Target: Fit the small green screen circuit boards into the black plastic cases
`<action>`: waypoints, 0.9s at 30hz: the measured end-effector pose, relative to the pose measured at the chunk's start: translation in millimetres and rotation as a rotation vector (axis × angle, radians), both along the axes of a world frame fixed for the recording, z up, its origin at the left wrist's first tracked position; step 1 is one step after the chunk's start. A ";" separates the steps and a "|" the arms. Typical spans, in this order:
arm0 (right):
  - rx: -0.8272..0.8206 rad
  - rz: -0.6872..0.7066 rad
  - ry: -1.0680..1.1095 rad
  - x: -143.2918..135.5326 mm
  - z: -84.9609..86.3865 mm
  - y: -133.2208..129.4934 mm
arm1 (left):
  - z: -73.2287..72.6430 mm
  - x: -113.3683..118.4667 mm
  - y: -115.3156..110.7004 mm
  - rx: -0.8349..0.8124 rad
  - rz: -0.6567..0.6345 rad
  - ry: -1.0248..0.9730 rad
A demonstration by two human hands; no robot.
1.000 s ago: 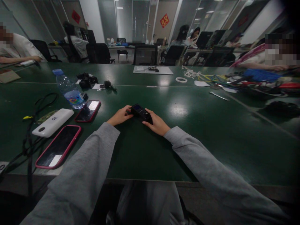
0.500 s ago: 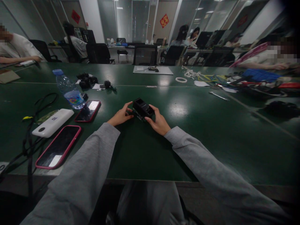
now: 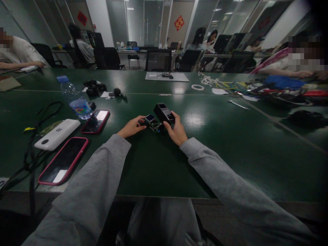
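Note:
A black rectangular casing point(image 3: 164, 113) with window-like openings is gripped at its right end by my right hand point(image 3: 176, 130), thumb in front and fingers behind. Just left of it and lower, a small circuit board point(image 3: 154, 126) with a little screen point(image 3: 150, 118) is exposed. My left hand point(image 3: 133, 126) pinches the left edge of that board between thumb and fingers. The casing is tilted and apart from the screen; whether its lower end touches the board is unclear.
On the left stand a water bottle point(image 3: 77, 100), two red-edged phones point(image 3: 96, 122) and a white power bank point(image 3: 57, 134) beside black straps. Cables and tools point(image 3: 276, 90) lie at the right, a metal tool point(image 3: 238, 105) nearer. People sit across the green table point(image 3: 164, 171).
The black casing has come off the circuit board, moving up and to the right with my right hand. The board and its small screen are now uncovered. My left hand stayed nearly still.

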State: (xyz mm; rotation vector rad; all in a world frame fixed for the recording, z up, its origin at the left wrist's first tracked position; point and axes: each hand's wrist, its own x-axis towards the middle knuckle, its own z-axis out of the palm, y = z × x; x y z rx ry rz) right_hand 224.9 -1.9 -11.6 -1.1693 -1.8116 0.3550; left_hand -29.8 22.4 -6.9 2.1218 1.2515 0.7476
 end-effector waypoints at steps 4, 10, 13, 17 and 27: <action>-0.052 0.050 -0.014 -1.5 2.6 -3.0 | -1.7 -0.5 0.9 -0.011 -0.003 -0.010; -0.072 0.147 -0.005 -4.0 8.0 -8.4 | -2.9 -0.7 2.2 0.029 -0.003 0.006; -0.077 0.184 0.024 -3.9 8.3 -8.7 | -2.7 -1.0 2.3 0.037 -0.016 0.006; -0.043 0.169 0.033 -3.8 9.4 -10.0 | -3.1 -1.0 2.9 0.036 -0.014 0.010; -0.020 -0.117 -0.132 4.0 2.2 0.5 | 1.2 0.0 -0.2 0.029 -0.002 0.035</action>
